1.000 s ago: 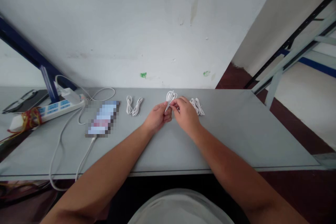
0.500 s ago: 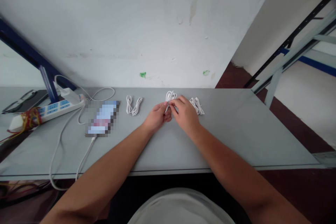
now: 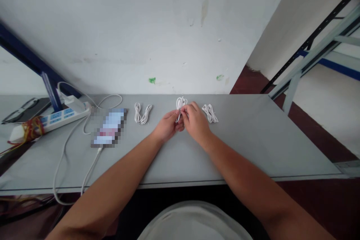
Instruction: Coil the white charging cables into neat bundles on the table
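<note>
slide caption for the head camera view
Left hand holding a bundled white cable, right hand touching it, at a grey table.

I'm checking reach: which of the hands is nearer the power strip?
Left. The left hand is right of the power strip; the right hand is farther right.

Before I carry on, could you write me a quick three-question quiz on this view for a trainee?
1. What does the left hand hold, with the fingers of the right hand up against it?
A) the eyeglasses
B) a white cable bundle
C) the white adapter

2. True or false: red and yellow wires are wrapped around one end of the power strip.

3. Fill in the missing word: another bundle lies on the table to the ____ of the right hand.

Key: 1 B; 2 true; 3 right.
</note>
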The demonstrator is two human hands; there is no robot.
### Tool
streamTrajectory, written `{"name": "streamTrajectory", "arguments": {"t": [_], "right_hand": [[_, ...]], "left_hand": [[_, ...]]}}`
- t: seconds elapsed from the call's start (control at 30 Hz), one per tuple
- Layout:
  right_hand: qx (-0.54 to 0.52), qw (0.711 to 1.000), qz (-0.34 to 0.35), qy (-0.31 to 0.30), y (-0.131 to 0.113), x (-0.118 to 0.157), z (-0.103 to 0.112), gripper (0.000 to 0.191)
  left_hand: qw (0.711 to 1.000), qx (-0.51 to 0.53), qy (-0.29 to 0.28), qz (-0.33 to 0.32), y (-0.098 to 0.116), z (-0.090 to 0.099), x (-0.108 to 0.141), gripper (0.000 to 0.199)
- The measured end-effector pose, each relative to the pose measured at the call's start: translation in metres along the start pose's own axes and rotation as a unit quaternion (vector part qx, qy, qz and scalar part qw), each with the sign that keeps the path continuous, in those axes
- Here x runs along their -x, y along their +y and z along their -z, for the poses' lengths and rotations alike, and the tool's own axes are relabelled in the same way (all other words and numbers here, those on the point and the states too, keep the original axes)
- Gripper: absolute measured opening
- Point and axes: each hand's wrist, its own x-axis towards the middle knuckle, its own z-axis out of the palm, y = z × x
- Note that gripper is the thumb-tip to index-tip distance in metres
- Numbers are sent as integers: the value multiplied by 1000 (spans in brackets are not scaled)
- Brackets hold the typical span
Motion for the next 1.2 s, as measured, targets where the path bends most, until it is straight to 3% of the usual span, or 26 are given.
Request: {"name": "streamTrajectory", "arguments": {"t": [0.53, 0.77, 1.2], "right_hand": [[-112, 993, 3, 24, 2, 2, -2, 11], [-83, 997, 1, 7, 0, 1, 2, 12], [-76, 997, 2, 25, -2, 3, -1, 8]], "left_hand": [[1000, 21, 22, 7, 0, 6, -2, 26], [996, 66, 34, 50, 4, 12, 0, 19], [996, 59, -21, 61, 9, 12, 1, 17]]}}
